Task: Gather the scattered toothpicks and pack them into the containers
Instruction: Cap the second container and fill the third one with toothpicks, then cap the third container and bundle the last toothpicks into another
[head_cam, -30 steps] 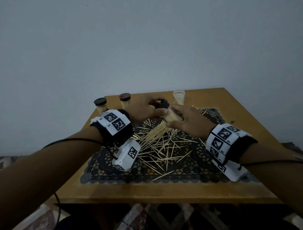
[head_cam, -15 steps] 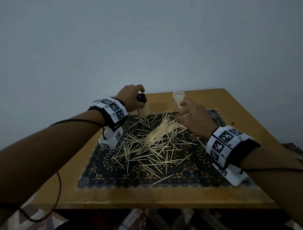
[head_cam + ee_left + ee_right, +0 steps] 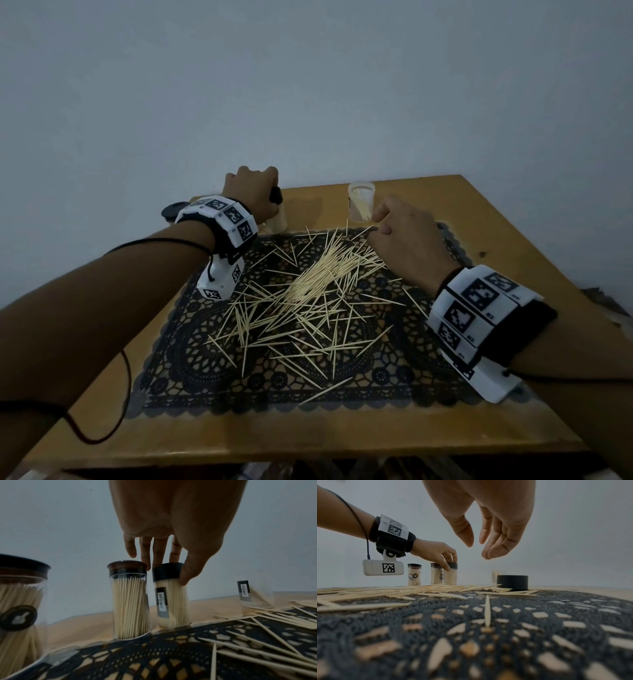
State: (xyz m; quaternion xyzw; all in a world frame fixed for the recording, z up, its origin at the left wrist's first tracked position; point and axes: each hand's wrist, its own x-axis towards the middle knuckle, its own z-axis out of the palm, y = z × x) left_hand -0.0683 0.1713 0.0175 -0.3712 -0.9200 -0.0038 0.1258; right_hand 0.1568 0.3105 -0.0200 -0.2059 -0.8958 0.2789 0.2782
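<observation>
Loose toothpicks (image 3: 318,284) lie scattered and heaped on a dark lace mat (image 3: 205,377). At the back left my left hand (image 3: 169,572) grips a full black-capped container (image 3: 173,601) by its cap, thumb on one side and fingers on the other. The container stands slightly tilted at the mat's edge (image 3: 277,221). My right hand (image 3: 477,550) hovers over the mat's far right part with relaxed fingers and holds nothing. A loose black cap (image 3: 512,582) sits on the mat under it. Behind stands an open clear container (image 3: 361,202) with a few toothpicks inside.
Two more full containers stand left of the gripped one: a brown-lidded one (image 3: 130,605) right beside it and another (image 3: 17,608) further left. The wooden table (image 3: 274,438) ends close behind them at a plain wall. Cables run along both forearms.
Both hands held the black-capped container over the mat's middle. The right hand let go; the left hand carried it to the back left, beside the other full containers. The right hand shifted towards the open container.
</observation>
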